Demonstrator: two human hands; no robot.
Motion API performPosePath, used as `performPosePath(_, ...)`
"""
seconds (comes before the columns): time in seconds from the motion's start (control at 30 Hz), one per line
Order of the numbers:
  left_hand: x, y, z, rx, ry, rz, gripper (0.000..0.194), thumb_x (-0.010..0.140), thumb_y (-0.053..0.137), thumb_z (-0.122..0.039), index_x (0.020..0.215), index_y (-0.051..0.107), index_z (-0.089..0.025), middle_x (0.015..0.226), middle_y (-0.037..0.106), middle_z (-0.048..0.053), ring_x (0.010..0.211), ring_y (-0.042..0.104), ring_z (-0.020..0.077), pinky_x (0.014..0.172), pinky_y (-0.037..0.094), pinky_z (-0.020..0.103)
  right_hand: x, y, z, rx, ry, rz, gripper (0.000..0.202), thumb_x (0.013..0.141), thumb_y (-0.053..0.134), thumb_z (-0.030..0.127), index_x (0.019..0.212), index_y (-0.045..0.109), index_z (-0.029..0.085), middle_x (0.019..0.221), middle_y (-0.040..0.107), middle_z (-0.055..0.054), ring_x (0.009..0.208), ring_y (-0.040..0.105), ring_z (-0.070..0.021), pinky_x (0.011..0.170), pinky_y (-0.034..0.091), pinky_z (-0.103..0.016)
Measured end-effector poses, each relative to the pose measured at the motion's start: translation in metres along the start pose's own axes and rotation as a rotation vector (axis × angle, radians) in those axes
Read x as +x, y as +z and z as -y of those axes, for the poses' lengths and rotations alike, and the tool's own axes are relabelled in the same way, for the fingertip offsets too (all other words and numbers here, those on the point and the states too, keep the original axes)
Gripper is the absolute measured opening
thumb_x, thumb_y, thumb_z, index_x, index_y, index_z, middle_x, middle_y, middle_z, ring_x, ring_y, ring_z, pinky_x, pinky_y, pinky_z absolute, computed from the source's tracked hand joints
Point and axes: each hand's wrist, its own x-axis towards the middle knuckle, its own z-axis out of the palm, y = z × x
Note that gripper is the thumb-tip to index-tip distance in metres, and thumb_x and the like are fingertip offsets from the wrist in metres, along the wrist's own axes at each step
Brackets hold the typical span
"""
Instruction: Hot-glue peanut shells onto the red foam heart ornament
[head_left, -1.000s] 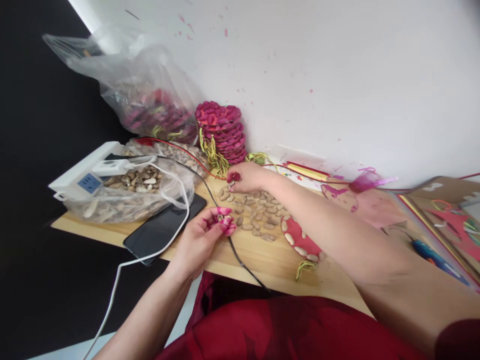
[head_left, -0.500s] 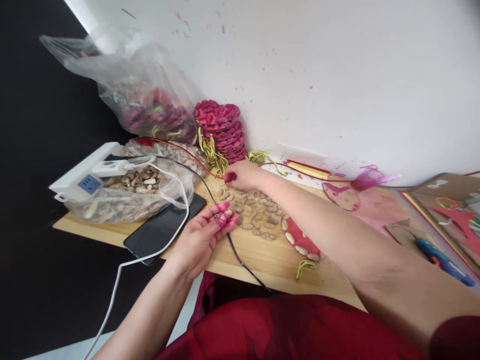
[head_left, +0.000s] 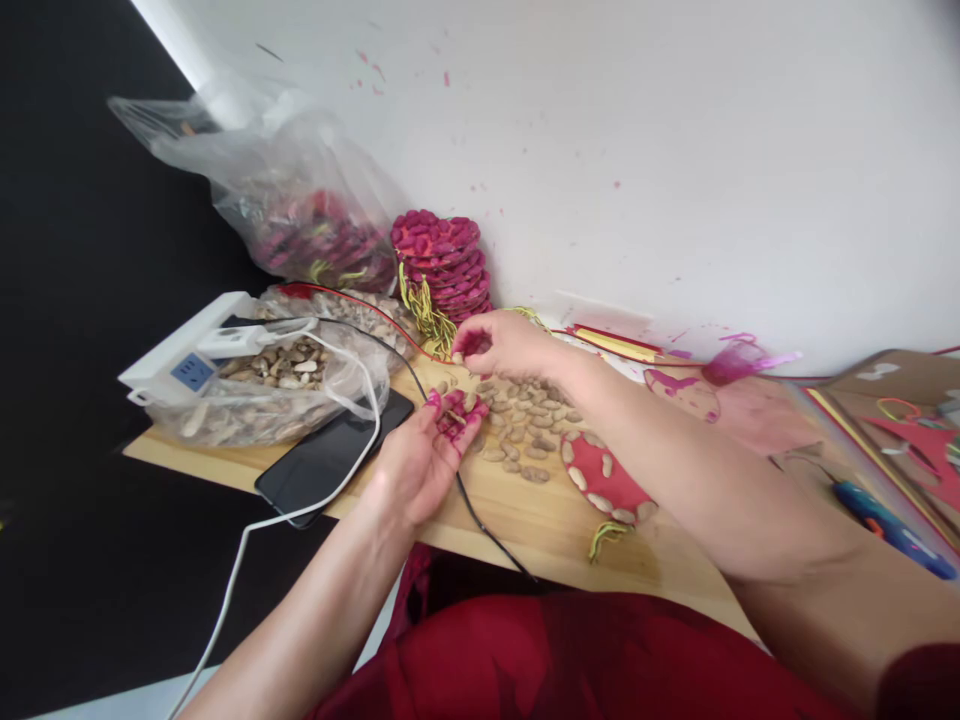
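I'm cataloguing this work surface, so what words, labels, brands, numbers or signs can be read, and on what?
None: no text can be read.
Power strip: no legible lettering.
Phone: dark screen, nothing readable.
Blue tool: any markings are too small and blurred to read.

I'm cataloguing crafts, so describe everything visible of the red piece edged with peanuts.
The red piece lies flat on the wooden tabletop, rounded, perhaps card or felt. Pale peanuts line its visible rim; one sits further in. A yellow-green tassel trails from its near edge. The right forearm hides part of it.
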Motion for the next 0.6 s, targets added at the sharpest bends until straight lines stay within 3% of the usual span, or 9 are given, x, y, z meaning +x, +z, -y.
performPosePath(0.1, 0.003, 0.002, 0.003, -0.028, 0.033, 0.033, 0.032, 0.107, 0.038, -0.021, 0.095, 0.066, -0.013, 0.098, 0.074, 0.011, 0.091, 0.074, 0.0185, 0.088, 0.065, 0.035, -0.023, -0.002, 0.025, 0.009, -0.075, 0.108, 0.026, 0.076, 0.069, 0.003, 0.096, 0.080, 0.017, 0.087, 0.079, 0.000, 0.079, 0.070, -0.0119, 0.072, 0.048, -0.021)
performPosePath(0.2, 0.002, 0.005, 0.003, -0.062, 0.060, 0.048, 0.032, 0.107, 0.038, -0.020, 0.099, 0.068, -0.013, 0.096, 0.075, 0.009, 0.087, 0.073, 0.0155, 0.085, 0.065, 0.032, -0.033, -0.002, 0.034, 0.026, -0.102, 0.138, 0.021, 0.082, 0.074, 0.012, 0.100, 0.080, 0.020, 0.093, 0.081, 0.000, 0.086, 0.072, -0.0128, 0.077, 0.049, -0.022)
performPosePath(0.27, -0.002, 0.006, 0.003, -0.088, 0.049, 0.015, 0.033, 0.107, 0.037, -0.019, 0.097, 0.067, -0.013, 0.094, 0.074, 0.009, 0.088, 0.074, 0.0170, 0.082, 0.066, 0.032, -0.029, -0.002, 0.027, 0.040, -0.072, 0.043, 0.017, 0.087, 0.072, 0.017, 0.102, 0.080, 0.020, 0.095, 0.081, -0.001, 0.088, 0.073, -0.0132, 0.079, 0.049, -0.023)
performPosePath(0.33, -0.006, 0.005, 0.001, -0.113, 0.038, -0.036, 0.031, 0.107, 0.036, -0.017, 0.094, 0.065, -0.014, 0.094, 0.073, 0.009, 0.091, 0.075, 0.0187, 0.081, 0.067, 0.032, -0.019, -0.002, 0.012, -0.105, -0.022, -0.046, 0.015, 0.089, 0.071, 0.017, 0.099, 0.081, 0.018, 0.095, 0.081, -0.003, 0.088, 0.073, -0.0146, 0.079, 0.048, -0.024)
performPosePath(0.4, -0.011, 0.002, -0.001, -0.124, 0.039, -0.072, 0.029, 0.106, 0.037, -0.016, 0.093, 0.064, -0.015, 0.095, 0.073, 0.009, 0.091, 0.075, 0.0187, 0.078, 0.068, 0.031, -0.006, 0.001, -0.005, -0.357, 0.023, -0.004, 0.014, 0.089, 0.071, 0.019, 0.099, 0.081, 0.016, 0.097, 0.081, -0.006, 0.093, 0.073, -0.0180, 0.080, 0.047, -0.026)
performPosePath(0.6, -0.021, -0.011, -0.006, -0.078, 0.040, -0.097, 0.030, 0.104, 0.040, -0.015, 0.091, 0.067, -0.012, 0.088, 0.071, 0.009, 0.080, 0.073, 0.0153, 0.070, 0.066, 0.024, 0.017, 0.022, -0.033, -0.438, 0.009, 0.075, 0.018, 0.087, 0.072, 0.019, 0.103, 0.080, 0.017, 0.100, 0.081, -0.009, 0.098, 0.072, -0.0215, 0.079, 0.044, -0.027)
